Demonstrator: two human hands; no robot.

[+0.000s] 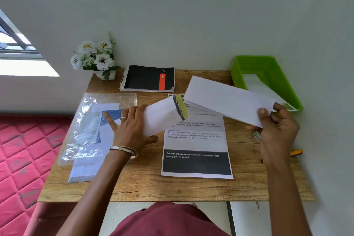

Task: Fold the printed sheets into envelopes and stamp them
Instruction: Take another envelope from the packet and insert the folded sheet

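Observation:
My left hand [132, 128] grips a folded printed sheet [162, 115] whose dark printed edge shows at its right end, lifted just above the wooden table [145, 186]. My right hand [275, 126] holds a long white envelope [228, 99] by its right end, tilted, its left end close to the folded sheet. Below both lies a flat printed sheet [197, 149] with a black band near its bottom. A clear plastic pack of envelopes [90, 130] lies at the left.
A green plastic tray [272, 74] holding white envelopes stands at the back right. A black spiral notebook [149, 78] and a pot of white flowers [95, 57] sit at the back. A yellow pen [296, 153] lies by my right wrist. A pink mattress [23, 149] borders the left.

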